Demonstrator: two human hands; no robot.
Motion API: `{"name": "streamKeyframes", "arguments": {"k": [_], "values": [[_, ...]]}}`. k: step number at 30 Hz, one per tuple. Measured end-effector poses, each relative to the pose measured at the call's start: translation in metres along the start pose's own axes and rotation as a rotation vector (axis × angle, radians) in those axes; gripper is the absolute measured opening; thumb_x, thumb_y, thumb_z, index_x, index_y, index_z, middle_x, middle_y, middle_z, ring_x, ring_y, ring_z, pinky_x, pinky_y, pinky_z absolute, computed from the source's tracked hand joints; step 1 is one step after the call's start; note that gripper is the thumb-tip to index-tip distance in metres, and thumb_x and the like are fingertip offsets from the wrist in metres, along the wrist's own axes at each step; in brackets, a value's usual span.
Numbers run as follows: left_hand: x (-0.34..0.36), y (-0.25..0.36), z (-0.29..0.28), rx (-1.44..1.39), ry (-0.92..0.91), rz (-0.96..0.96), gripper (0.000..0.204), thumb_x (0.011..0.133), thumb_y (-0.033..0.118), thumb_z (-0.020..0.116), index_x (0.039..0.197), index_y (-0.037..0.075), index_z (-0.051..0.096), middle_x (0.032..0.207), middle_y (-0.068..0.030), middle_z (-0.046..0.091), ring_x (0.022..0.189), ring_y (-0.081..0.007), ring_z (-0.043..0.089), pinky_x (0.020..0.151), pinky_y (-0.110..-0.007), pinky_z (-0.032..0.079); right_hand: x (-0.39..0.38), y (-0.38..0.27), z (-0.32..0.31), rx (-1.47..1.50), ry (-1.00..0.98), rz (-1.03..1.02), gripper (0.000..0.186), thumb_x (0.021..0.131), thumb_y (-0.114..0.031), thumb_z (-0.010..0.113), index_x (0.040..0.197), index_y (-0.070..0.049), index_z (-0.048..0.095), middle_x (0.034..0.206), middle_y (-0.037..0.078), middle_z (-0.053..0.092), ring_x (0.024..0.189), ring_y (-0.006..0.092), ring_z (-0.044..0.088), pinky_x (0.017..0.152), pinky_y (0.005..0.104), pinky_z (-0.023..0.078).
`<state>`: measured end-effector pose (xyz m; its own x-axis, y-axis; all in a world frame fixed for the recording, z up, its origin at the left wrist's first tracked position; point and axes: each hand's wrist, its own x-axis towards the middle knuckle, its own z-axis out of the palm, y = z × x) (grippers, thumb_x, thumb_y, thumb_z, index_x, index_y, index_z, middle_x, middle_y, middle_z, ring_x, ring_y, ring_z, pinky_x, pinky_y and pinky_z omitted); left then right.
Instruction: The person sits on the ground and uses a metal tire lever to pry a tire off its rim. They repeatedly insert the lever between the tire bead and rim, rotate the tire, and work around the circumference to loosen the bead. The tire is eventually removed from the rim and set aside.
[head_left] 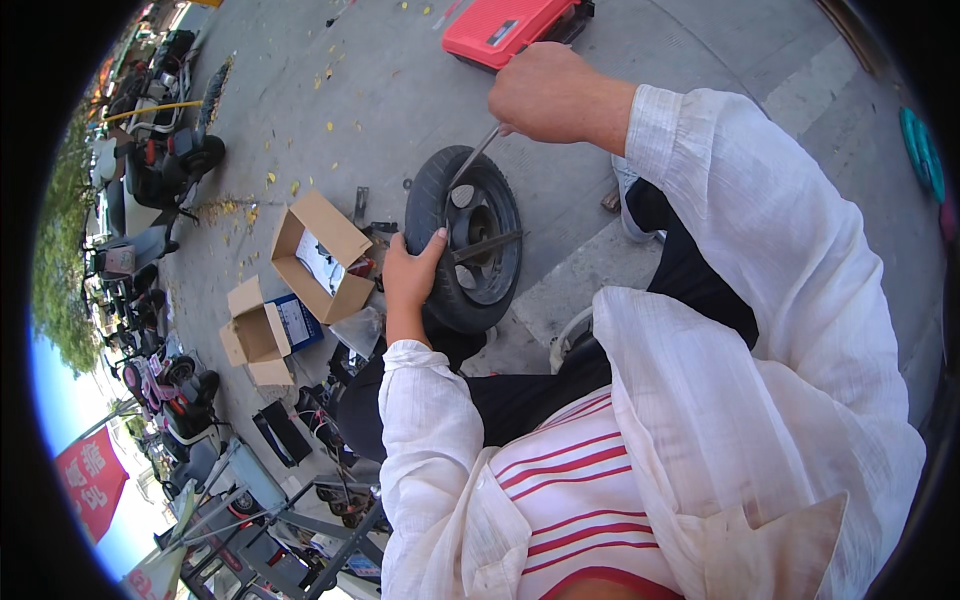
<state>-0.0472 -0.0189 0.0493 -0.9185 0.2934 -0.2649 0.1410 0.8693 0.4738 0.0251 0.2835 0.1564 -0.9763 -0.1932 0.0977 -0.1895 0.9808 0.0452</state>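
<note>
A black wheel with a tyre (429,192) stands tilted upright on the pavement between my legs. My left hand (411,266) grips the tyre's left side, thumb on the sidewall. My right hand (550,95), up above the wheel, is closed on a long metal tyre lever (481,148) angled down into the rim. A second flat metal bar (500,241) juts across the lower part of the rim toward the right.
An open cardboard box (340,234), a smaller box (255,340) and loose parts lie left of me. A red toolcase (510,25) sits beyond my right hand. Parked scooters (150,170) line the left side. A teal coiled item (920,150) lies far right.
</note>
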Motion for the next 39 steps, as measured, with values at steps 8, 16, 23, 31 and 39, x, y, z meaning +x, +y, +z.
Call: {"name": "streamKeyframes", "arguments": {"k": [8, 16, 23, 31, 39], "values": [[0.010, 0.000, 0.003, -0.079, -0.045, 0.051, 0.087, 0.065, 0.044, 0.076, 0.132, -0.001, 0.044, 0.116, -0.0282, 0.060, 0.109, -0.0374, 0.060, 0.093, -0.040, 0.044, 0.018, -0.009, 0.007, -0.047, -0.012, -0.035, 0.014, 0.074, -0.024, 0.071, 0.075, -0.010, 0.073, 0.070, 0.011, 0.068, 0.073, 0.0267, 0.069, 0.057, 0.0384, 0.051], [0.007, 0.023, 0.013, -0.004, 0.052, -0.016, 0.072, 0.064, 0.034, 0.075, 0.119, -0.002, 0.047, 0.105, -0.0274, 0.064, 0.098, -0.0400, 0.063, 0.085, -0.042, 0.048, 0.032, -0.013, 0.007, -0.068, 0.149, -0.146, 0.006, 0.064, -0.011, 0.067, 0.068, -0.010, 0.072, 0.067, 0.008, 0.068, 0.067, 0.0253, 0.069, 0.050, 0.0367, 0.049], [0.010, 0.015, 0.015, -0.014, 0.057, 0.011, 0.074, 0.064, 0.033, 0.074, 0.123, -0.002, 0.046, 0.103, -0.0271, 0.064, 0.097, -0.0410, 0.063, 0.086, -0.042, 0.048, 0.058, -0.021, 0.001, -0.123, 0.058, -0.170, 0.008, 0.067, -0.013, 0.069, 0.073, -0.011, 0.074, 0.072, 0.008, 0.070, 0.072, 0.0250, 0.069, 0.054, 0.0359, 0.051], [0.004, 0.019, 0.013, -0.061, 0.009, 0.021, 0.074, 0.064, 0.033, 0.074, 0.123, -0.002, 0.046, 0.104, -0.0269, 0.063, 0.099, -0.0411, 0.062, 0.087, -0.042, 0.047, 0.079, -0.028, 0.003, -0.254, -0.073, -0.236, 0.010, 0.073, -0.013, 0.068, 0.081, -0.012, 0.074, 0.080, 0.005, 0.072, 0.078, 0.0233, 0.070, 0.061, 0.0342, 0.053], [0.019, 0.002, 0.015, -0.038, 0.064, -0.035, 0.077, 0.063, 0.035, 0.074, 0.126, -0.001, 0.046, 0.108, -0.0260, 0.063, 0.102, -0.0397, 0.061, 0.089, -0.042, 0.046, 0.040, -0.036, 0.035, 0.052, -0.047, -0.029, 0.009, 0.077, -0.015, 0.064, 0.078, -0.009, 0.071, 0.081, 0.007, 0.070, 0.076, 0.0259, 0.069, 0.060, 0.0391, 0.052]]}}
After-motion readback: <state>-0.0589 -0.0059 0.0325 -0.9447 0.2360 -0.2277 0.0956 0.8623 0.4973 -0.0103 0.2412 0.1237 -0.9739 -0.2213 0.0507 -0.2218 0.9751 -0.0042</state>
